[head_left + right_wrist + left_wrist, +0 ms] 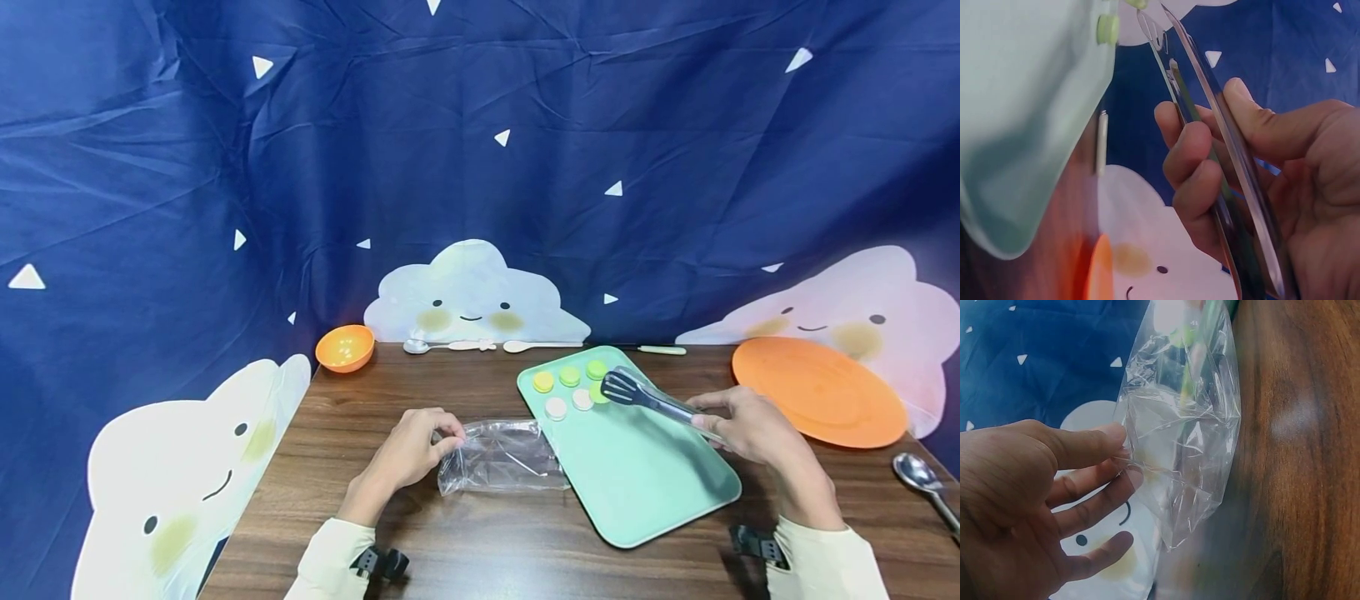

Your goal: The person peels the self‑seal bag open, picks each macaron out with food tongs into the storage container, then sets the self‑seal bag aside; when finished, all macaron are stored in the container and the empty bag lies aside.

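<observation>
My left hand [414, 447] pinches one end of a clear plastic bag [504, 460] between thumb and fingers. The crinkled bag [1179, 444] stretches toward the tray in the left wrist view. My right hand [761, 429] grips a pair of metal tongs [660, 404], with fingers and thumb around both arms. The slotted head of the tongs is over the mint-green tray [645, 475], beside a green macaron-like piece [597, 392]. Several such small round pieces, yellow [543, 382], green [570, 376] and whitish [556, 408], sit at the tray's far left. Whether the tongs touch one is unclear.
An orange bowl [345, 348] stands at the back left. Along the back edge lie spoons [543, 346] and a utensil with a pale green handle [662, 350]. At right are an orange oval plate [821, 392] and a metal spoon [918, 473]. A blue cloth backdrop [480, 167] surrounds the table.
</observation>
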Demonstrator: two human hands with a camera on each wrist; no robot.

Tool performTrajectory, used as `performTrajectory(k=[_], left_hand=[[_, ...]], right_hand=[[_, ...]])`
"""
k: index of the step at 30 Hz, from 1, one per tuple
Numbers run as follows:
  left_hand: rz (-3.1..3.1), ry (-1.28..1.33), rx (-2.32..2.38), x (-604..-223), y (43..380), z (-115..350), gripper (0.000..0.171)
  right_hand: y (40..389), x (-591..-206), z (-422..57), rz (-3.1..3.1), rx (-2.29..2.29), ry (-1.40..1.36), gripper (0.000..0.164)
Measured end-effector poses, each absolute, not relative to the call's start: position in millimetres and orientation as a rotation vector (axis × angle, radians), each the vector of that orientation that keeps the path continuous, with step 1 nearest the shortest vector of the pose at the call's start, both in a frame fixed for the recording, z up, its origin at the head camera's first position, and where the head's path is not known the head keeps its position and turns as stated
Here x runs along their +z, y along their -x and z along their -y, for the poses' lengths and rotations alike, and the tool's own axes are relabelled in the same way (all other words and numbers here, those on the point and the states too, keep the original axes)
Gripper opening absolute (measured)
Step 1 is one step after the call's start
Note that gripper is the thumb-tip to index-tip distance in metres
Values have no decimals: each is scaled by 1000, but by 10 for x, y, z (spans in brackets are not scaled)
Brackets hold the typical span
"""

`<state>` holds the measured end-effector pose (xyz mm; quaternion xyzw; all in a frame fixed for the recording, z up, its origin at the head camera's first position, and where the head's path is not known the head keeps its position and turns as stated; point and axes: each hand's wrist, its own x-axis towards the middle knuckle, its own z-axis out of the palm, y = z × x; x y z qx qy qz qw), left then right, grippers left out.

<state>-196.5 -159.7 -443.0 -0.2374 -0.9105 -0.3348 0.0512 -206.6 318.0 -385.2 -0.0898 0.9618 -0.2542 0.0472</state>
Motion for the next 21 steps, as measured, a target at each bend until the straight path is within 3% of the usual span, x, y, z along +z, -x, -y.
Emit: performTrajectory(k=[21], left_hand=[[2758,752,-1000,-4449,1983,1605,6]], right_hand=[[2155,-4087,-3323,-2803,-907,106,44]])
